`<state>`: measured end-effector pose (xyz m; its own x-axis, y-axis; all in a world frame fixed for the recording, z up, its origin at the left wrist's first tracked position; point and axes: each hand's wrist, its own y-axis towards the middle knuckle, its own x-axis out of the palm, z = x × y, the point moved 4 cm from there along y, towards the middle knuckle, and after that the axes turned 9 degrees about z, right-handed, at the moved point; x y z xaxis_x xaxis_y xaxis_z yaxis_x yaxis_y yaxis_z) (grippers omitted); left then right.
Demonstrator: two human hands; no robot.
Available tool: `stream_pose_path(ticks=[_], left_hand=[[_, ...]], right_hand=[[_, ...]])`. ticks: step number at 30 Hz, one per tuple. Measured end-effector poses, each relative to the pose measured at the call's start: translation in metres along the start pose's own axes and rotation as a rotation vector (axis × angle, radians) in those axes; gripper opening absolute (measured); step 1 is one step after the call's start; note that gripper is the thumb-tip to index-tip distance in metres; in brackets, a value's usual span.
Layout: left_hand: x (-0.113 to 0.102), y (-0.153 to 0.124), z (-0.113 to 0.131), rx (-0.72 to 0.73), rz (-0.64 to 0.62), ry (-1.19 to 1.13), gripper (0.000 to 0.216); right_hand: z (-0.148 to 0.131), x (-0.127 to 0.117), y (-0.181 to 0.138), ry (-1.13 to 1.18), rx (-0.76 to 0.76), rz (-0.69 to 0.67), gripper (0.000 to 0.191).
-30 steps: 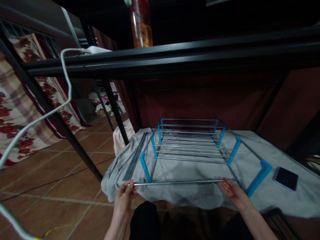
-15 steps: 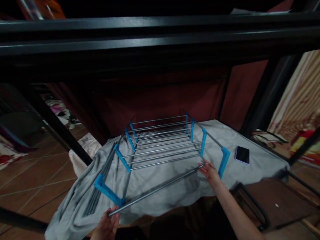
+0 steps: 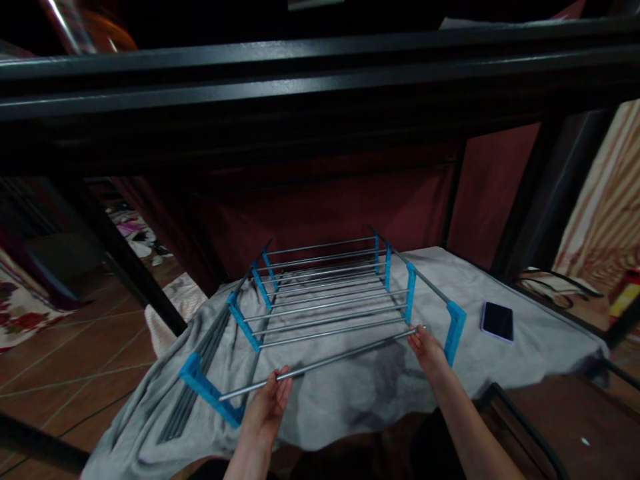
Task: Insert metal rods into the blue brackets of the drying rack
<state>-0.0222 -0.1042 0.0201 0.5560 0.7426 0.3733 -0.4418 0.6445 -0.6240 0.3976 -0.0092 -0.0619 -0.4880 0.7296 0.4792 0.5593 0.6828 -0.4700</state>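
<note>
A thin grey metal rod (image 3: 345, 355) slants across the near end of a rack of metal rods and blue plastic connectors. My left hand (image 3: 269, 402) grips this rod left of its middle, fingers curled round it. The rod's left end meets the near left blue connector (image 3: 207, 390). At the other end, my right hand (image 3: 427, 347) pinches the rod, a little short of the near right blue connector (image 3: 455, 330). Behind it, several crossbars (image 3: 330, 327) span the rack's two sides. A grey cloth (image 3: 345, 413) lies under everything.
Several loose grey rods (image 3: 193, 380) lie on the cloth at left. A phone (image 3: 498, 321) rests on the right. A dark beam (image 3: 320, 87) runs across above the rack, and a dark red panel (image 3: 330, 207) stands behind. A black metal frame (image 3: 520, 427) is at lower right.
My left hand has slid from the rod's left end toward its middle. The rod's left end has moved up and back to the near left connector. My right hand still holds the right end.
</note>
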Motion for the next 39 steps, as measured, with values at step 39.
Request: stream_pose_path(ticks=[39], left_hand=[[0.105,-0.023,-0.035,0.378,-0.316,0.045,0.019]], right_hand=[[0.039,0.008,-0.009,-0.764,0.104,-0.169,0.009]])
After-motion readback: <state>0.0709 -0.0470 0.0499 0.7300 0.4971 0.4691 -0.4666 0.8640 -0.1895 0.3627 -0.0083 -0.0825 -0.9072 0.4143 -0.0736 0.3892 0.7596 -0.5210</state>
